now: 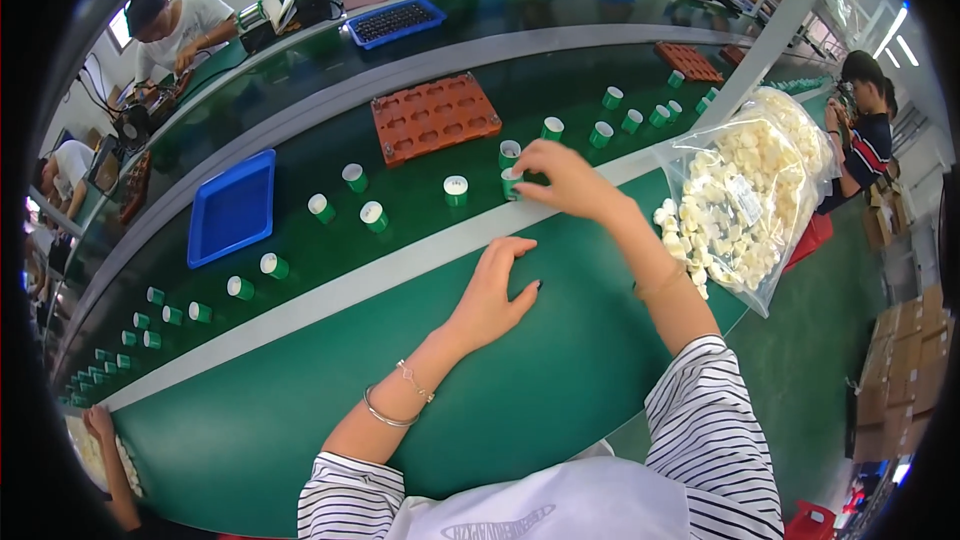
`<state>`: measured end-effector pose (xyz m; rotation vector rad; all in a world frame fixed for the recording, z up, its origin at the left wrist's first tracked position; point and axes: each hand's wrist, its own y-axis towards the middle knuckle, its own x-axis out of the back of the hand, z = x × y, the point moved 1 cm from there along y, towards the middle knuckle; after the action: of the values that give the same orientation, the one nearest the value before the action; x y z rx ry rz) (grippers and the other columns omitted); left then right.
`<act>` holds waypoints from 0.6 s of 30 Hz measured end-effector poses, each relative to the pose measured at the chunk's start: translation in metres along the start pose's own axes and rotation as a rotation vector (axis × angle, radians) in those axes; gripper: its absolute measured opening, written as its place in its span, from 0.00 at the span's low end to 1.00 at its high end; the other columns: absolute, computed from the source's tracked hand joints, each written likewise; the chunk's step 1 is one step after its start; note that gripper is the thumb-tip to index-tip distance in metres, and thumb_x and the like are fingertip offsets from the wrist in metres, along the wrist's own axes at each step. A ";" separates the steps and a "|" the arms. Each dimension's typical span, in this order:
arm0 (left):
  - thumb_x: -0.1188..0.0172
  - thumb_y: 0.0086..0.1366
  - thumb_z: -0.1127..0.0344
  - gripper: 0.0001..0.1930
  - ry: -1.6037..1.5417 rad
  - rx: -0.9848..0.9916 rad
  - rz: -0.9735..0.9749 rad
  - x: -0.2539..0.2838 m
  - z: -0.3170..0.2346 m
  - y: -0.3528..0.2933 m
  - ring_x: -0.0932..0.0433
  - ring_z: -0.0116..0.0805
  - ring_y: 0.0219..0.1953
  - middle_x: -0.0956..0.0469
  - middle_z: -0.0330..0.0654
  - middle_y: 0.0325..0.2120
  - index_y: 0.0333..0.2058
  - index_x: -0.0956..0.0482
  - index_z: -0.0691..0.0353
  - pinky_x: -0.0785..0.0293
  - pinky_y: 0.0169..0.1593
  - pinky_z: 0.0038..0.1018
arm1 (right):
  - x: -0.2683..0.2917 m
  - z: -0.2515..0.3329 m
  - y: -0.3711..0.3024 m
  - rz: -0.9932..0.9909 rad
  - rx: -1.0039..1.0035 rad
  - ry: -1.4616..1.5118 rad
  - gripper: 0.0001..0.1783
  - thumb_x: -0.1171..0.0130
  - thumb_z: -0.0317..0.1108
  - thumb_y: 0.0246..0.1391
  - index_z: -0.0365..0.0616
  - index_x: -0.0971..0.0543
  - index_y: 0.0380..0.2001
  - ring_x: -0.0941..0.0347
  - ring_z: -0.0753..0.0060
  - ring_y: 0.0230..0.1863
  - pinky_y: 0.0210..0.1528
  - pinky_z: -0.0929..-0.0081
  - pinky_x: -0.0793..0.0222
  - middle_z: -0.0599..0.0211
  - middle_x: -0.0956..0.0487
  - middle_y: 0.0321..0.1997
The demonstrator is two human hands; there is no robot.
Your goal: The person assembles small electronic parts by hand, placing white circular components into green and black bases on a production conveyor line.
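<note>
My right hand point(570, 182) reaches over the conveyor, thumb and fingertips pinched together at the top of a small green cylinder point(510, 186). Whatever lies between those fingertips is too small and hidden to make out. Just behind it stands another green cylinder point(509, 154) with a white top. My left hand point(492, 290) lies on the green worktable point(560, 340) with fingers stretched out, holding nothing. More upright cylinders stand nearby, among them one with a white piece in its top point(456, 191). To the right, a clear plastic bag point(745, 190) spills small cream-white pieces point(690, 245).
On the conveyor sit an orange-brown moulded tray point(436, 118) and a blue tray point(232, 208). Several green cylinders run along the belt to both sides. A metal post point(770, 45) rises behind the bag. Another person's arm point(115, 465) is at the lower left; co-workers sit across the line.
</note>
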<state>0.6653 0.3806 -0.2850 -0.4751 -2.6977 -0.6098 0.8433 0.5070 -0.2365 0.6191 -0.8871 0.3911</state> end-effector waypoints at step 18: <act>0.34 0.53 0.75 0.19 0.427 -0.130 -0.324 0.021 0.016 0.070 0.30 0.44 0.49 0.31 0.46 0.45 0.45 0.26 0.62 0.33 0.50 0.36 | 0.045 -0.024 -0.059 -0.291 -0.229 -0.010 0.19 0.36 0.27 0.46 0.43 0.22 0.45 0.27 0.70 0.36 0.38 0.73 0.29 0.66 0.23 0.37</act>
<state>0.6695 0.4526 -0.2655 0.0670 -2.3441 -0.8665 0.9164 0.4809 -0.2316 0.5284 -0.8233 0.0234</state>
